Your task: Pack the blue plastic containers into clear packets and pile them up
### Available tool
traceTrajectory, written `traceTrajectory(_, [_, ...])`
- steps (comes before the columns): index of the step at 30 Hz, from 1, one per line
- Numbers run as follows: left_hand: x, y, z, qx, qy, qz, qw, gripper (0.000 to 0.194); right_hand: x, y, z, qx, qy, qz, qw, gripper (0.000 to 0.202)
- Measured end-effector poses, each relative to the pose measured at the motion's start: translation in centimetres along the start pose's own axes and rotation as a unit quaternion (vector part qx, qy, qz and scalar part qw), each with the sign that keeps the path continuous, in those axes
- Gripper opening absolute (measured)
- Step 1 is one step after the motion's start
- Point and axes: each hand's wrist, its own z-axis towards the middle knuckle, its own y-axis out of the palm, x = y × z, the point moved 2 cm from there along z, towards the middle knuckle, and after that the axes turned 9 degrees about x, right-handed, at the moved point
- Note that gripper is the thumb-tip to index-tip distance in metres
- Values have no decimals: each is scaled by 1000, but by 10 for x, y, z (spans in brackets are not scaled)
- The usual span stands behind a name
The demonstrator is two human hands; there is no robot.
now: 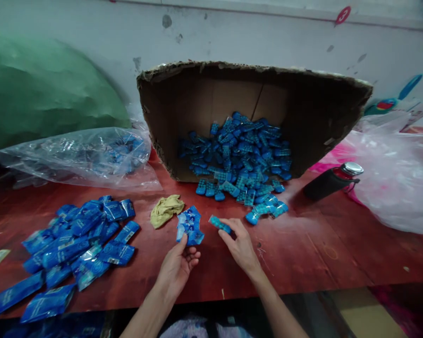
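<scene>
My left hand [179,265] pinches the lower edge of some flat blue printed packets [191,220] between thumb and fingers, just above the red table [285,253]. To its right, my right hand [238,241] holds a small clear pack of blue pieces [220,224] by its right end, with thumb and index finger. Many similar small packs [246,150] fill a cardboard box lying open toward me [324,112] and spill over its front edge. Filled blue pouches [70,239] lie in a loose pile at the left.
A crumpled yellow cloth [166,210] lies left of the flat packets. Behind the pouches is a clear plastic bag [74,152] with blue items. A black bottle [331,182] and white plastic bags [402,173] stand at the right.
</scene>
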Motion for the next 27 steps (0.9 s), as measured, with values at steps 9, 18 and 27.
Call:
traceTrajectory(9, [1, -2, -2, -34, 35, -5, 999, 15, -27, -2, -21, -68, 19, 155, 985, 22])
traceTrajectory(18, [4, -6, -6, -76, 77, -33, 994, 21, -28, 3, -30, -33, -21, 91, 995, 25])
traceTrajectory(27, [6, -8, -7, -72, 80, -49, 993, 18, -34, 5, -33, 4, -61, 55, 997, 21])
